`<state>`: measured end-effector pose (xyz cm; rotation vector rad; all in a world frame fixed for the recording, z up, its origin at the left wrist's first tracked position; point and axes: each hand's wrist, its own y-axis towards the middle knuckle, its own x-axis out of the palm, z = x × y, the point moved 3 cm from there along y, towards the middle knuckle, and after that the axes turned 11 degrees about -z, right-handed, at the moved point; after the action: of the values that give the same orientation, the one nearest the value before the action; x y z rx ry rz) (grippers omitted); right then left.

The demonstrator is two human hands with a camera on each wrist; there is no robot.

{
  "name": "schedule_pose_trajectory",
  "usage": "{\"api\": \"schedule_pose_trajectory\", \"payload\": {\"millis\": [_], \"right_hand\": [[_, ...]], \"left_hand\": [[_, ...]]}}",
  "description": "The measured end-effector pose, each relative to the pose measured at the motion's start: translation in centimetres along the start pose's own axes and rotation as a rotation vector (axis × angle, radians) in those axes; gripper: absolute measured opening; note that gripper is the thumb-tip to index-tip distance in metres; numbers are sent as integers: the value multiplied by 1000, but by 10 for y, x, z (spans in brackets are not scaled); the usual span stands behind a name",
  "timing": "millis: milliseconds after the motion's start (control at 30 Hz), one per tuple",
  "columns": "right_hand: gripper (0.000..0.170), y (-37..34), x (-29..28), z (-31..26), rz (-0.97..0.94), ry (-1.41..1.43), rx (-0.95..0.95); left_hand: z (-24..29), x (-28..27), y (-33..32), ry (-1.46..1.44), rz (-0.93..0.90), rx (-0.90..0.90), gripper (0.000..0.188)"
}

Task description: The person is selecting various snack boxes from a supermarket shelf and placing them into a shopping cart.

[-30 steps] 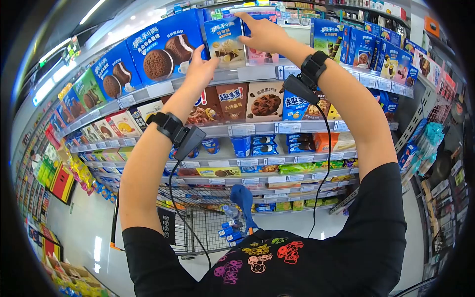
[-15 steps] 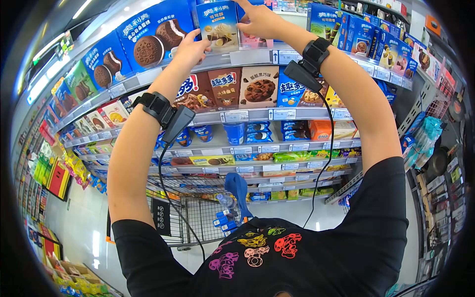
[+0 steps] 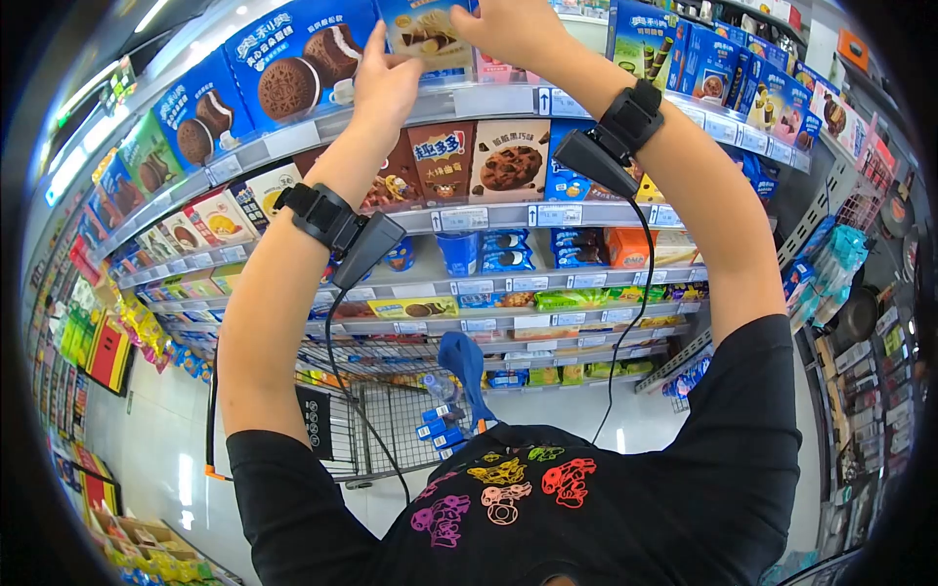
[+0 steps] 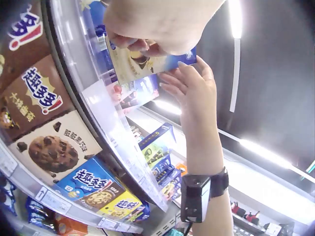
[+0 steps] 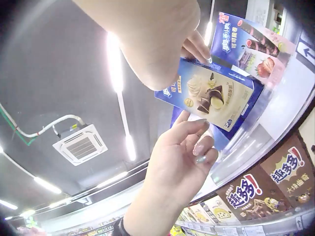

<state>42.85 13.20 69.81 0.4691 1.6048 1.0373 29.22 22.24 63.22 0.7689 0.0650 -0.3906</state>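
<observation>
A blue and cream Oreo snack box (image 3: 430, 37) stands at the top shelf, its upper part cut off in the head view. My left hand (image 3: 386, 86) is at its left edge; in the right wrist view that hand (image 5: 177, 157) pinches the edge, thumb in front, lower fingers curled. From the other side my right hand (image 3: 513, 37) grips the upper right of the box. The left wrist view has the right hand's fingertips (image 4: 184, 73) round the corner of the box (image 4: 129, 69). A pink strawberry Oreo box (image 5: 256, 49) stands beside it.
Large blue Oreo cake boxes (image 3: 301, 63) line the top shelf leftward; more Oreo boxes (image 3: 699, 73) stand to the right. Brown cookie boxes (image 3: 443, 161) fill the shelf below. A wire shopping cart (image 3: 391, 420) with small blue packs stands by the person. Cables hang from both wrist cameras.
The head view has tipped downward, so the shelves sit differently in it. My left hand has come up against the box's left edge; the right hand stays at its upper right.
</observation>
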Motion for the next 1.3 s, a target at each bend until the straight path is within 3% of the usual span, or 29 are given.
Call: {"api": "schedule_pose_trajectory", "payload": {"millis": [133, 167, 267, 300, 367, 433, 500, 567, 667, 733, 800, 833, 933, 1033, 1067, 1167, 1267, 1300], "right_hand": [[62, -14, -15, -22, 163, 75, -72], [64, -22, -19, -33, 149, 186, -19], [66, -35, -15, -42, 484, 222, -314], [71, -42, -17, -47, 505, 229, -384], [61, -56, -10, -59, 570, 461, -357], [61, -73, 1, -68, 557, 465, -322], [70, -93, 10, -71, 473, 238, -282], [70, -115, 26, -81, 319, 469, -268], [71, -153, 57, -102, 213, 837, -107], [72, -176, 84, -114, 97, 1079, 55], [73, -207, 117, -117, -76, 1138, 235], [72, -224, 136, -123, -102, 1231, 343], [68, -300, 204, -132, -283, 1211, 602], [68, -389, 281, -123, -582, 1160, 777], [69, -419, 291, -137, -699, 1152, 855], [69, -453, 281, -175, -1013, 1178, 1070], [64, -529, 312, -193, -1170, 1007, 959], [57, -505, 295, -205, -1293, 1040, 937]], "left_hand": [[11, -14, -7, 401, 192, 224, 82], [18, -14, -15, 353, 122, 188, 81], [48, -12, -57, 867, 253, 360, 87], [53, -11, -67, 915, 269, 421, 83], [60, -11, -87, 1015, 304, 547, 78], [53, -12, -102, 925, 203, 537, 84], [43, -14, -122, 825, 118, 523, 89], [33, -14, -149, 715, 54, 502, 94], [7, -17, -199, 627, -87, 388, 104], [-16, -20, -229, 266, -154, 122, 102], [-30, -26, -256, 419, -185, 103, 96], [-46, -27, -271, 367, -216, -17, 95], [-89, -28, -328, 232, -263, -329, 93], [-140, -36, -385, 140, -417, -664, 91], [-150, -41, -414, 108, -482, -797, 91], [-181, -40, -484, 234, -674, -939, 90], [-211, -39, -554, 105, -780, -1008, 90], [-212, -43, -555, 45, -902, -1152, 93]]}}
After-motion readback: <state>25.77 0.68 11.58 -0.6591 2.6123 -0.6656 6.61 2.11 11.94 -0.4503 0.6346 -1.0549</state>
